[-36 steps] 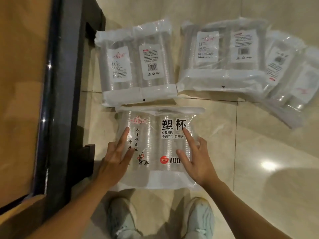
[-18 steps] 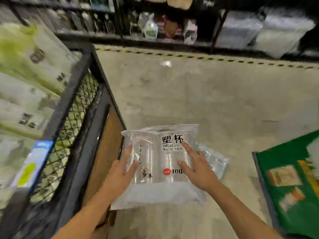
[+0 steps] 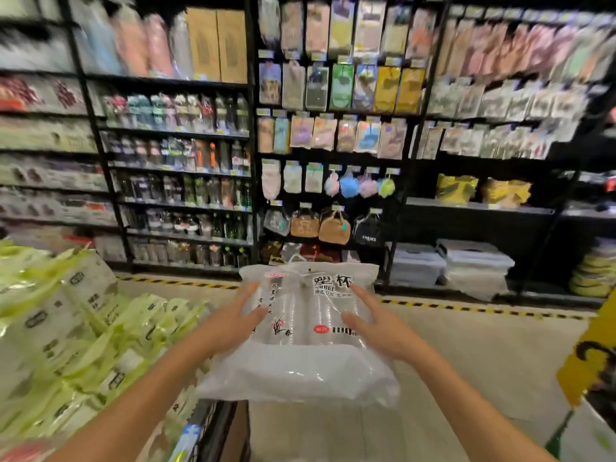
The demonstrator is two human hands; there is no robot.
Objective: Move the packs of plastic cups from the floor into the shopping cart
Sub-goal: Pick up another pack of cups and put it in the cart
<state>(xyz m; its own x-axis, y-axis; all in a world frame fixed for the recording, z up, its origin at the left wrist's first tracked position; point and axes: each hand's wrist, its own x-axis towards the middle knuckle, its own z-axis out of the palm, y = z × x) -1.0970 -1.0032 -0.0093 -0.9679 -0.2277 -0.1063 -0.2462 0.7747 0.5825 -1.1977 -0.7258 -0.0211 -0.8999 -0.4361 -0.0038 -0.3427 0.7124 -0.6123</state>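
Head view: shopping cart (image 3: 200, 425) at lower left, loaded with green packs (image 3: 66, 328); no cup pack visible inside it. Next, left hand (image 3: 230, 323) grip: thumb and forefinger flat on top of the pack of plastic cups (image 3: 300, 361), other fingers hidden under its edge, so grasping it. Pack sits mid-frame, airborne, just right of the cart rim, over the floor (image 3: 466, 361). Then right hand (image 3: 376, 328) grip mirrors this on the other side. Judged mid-transfer; drop-in not yet done.
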